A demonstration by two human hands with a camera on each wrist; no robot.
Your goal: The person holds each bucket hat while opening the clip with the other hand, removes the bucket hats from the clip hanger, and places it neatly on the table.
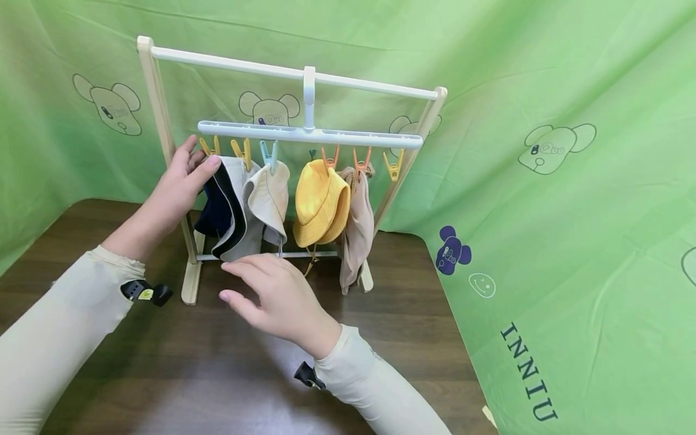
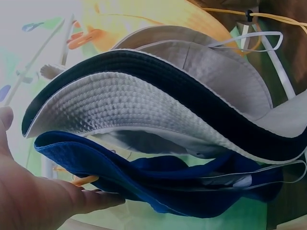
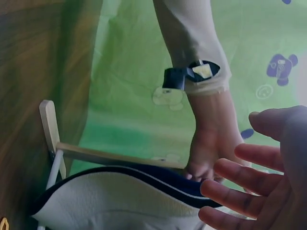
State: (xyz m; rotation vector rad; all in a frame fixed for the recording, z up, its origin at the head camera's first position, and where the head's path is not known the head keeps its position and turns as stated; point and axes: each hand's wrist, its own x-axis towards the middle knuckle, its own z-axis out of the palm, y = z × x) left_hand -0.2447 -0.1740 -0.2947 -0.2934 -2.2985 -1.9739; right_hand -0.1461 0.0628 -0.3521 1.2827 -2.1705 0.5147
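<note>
Reaching hands (image 1: 280,296) near hats (image 1: 270,194), "INNIU"-lettered curtain (image 1: 576,254)

The head view is bright and mostly crisp, with soft light spread over the green cloth (image 1: 609,78). A pale sheen lies on the near middle of the bench (image 1: 402,350); soft shadow darkens its near left part beside the left sleeve (image 1: 70,326). In the left wrist view, glare bleaches the far left white and pales the yellow hat (image 2: 148,14), while the blue hat (image 2: 129,177) shows deep colour. The right wrist view is dimmer, softer, murky at left.
</note>
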